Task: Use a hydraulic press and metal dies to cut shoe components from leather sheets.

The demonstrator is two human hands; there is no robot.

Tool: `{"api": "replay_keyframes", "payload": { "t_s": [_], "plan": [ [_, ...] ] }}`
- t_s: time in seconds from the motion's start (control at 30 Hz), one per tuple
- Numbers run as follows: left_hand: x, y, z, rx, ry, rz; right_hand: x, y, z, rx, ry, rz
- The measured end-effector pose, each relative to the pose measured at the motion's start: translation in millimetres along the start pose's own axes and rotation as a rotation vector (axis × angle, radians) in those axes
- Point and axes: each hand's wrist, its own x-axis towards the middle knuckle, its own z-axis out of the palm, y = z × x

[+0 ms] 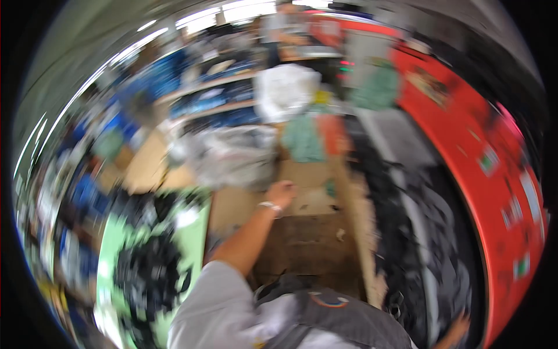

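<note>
My left hand (282,193), with a pale band round the wrist, is held out over a cardboard surface (311,200) in the middle. Its fingers look curled, but motion smears them and I cannot make out anything in them. Low at the right edge, part of my right hand (460,327) shows beside a heap of black and grey pieces (401,232), which look like cloth or plastic. Blur hides how its fingers are set and whether they touch the heap.
On the left stands a light green surface (199,232) bearing black pieces (151,262). Ahead are a grey plastic bag (232,154), a white bag (286,93) and green bundles (303,138). A long red panel (465,174) runs along the right. Another person (279,29) is far off.
</note>
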Motion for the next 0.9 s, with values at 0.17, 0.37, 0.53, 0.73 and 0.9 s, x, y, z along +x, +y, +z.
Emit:
{"api": "replay_keyframes", "payload": {
  "t_s": [0.17, 0.37, 0.53, 0.73, 0.9],
  "plan": [
    [45, 79, 43, 0.084, 0.156, 0.383, 74, -159, -148, 0.386, -0.398, 0.425],
    [110, 291, 221, -0.131, -0.303, 0.81, 48, -149, -161, 0.45, -0.536, 0.766],
    [106, 349, 348, -0.079, -0.52, 0.97, 24, -122, -154, 0.381, -0.508, 0.899],
    [210, 364, 410, 0.261, -0.25, 1.06, 25, -138, -116, 0.22, -0.097, 0.799],
    [269, 388, 451, 0.553, -0.211, 0.937, 36, -115, -93, 0.173, -0.125, 0.923]
  ]
}}
